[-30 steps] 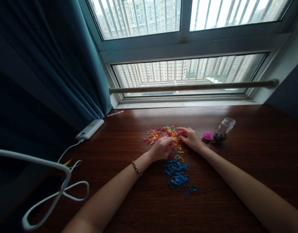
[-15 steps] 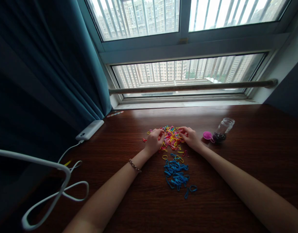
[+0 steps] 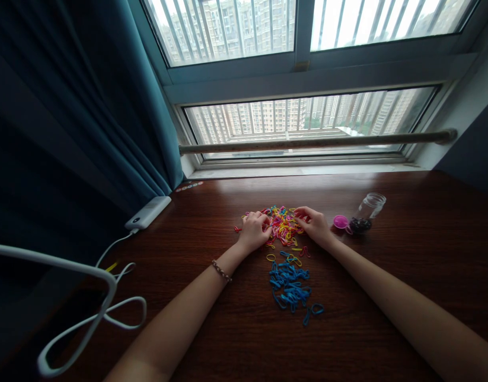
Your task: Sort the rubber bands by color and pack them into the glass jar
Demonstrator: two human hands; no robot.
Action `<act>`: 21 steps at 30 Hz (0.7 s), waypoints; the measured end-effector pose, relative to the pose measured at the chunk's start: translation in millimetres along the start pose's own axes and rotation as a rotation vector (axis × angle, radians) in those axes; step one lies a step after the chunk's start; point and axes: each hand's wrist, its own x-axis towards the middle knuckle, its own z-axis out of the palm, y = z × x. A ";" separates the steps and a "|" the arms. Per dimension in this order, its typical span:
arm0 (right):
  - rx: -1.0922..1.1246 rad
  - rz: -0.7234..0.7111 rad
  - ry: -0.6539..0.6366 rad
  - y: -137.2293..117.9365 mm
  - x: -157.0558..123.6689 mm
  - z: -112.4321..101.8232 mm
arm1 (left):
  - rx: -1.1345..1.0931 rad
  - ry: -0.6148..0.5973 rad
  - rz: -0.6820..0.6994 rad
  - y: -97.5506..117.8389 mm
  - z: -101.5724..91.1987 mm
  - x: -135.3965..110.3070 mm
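Note:
A heap of small elastic bands (image 3: 282, 225), mostly red, pink and yellow with a few blue, lies on the dark wooden table. My left hand (image 3: 255, 232) rests at the heap's left edge, fingers bent over the bands and thumb apart from them. On the opposite edge is my right hand (image 3: 312, 225), its fingertips touching or just over the bands and its fingers apart. No held band can be made out in either hand. Closer to me lies a separate pile of blue elastic bands (image 3: 290, 286), with a loose yellow band (image 3: 271, 258) above it.
To the right, a clear jar (image 3: 371, 206) with dark contents stands beside a pink lid (image 3: 340, 222). At the left are a white power strip (image 3: 148, 212), a looping white cable (image 3: 79, 267) and a blue curtain (image 3: 148, 132). A window with a rail (image 3: 307, 143) is behind the table.
My left hand has shifted slightly right and its fingers have spread a little over the heap. The right hand stays at the heap's right edge, almost unmoved.

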 end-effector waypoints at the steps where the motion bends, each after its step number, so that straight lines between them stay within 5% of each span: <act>1: 0.016 -0.001 0.001 0.0 -0.1 0.1 | -0.005 -0.007 0.002 -0.1 0.2 0.1; 21: -0.141 -0.010 0.159 9.5 0.5 0.0 | -0.121 0.057 -0.080 -3.0 0.6 3.2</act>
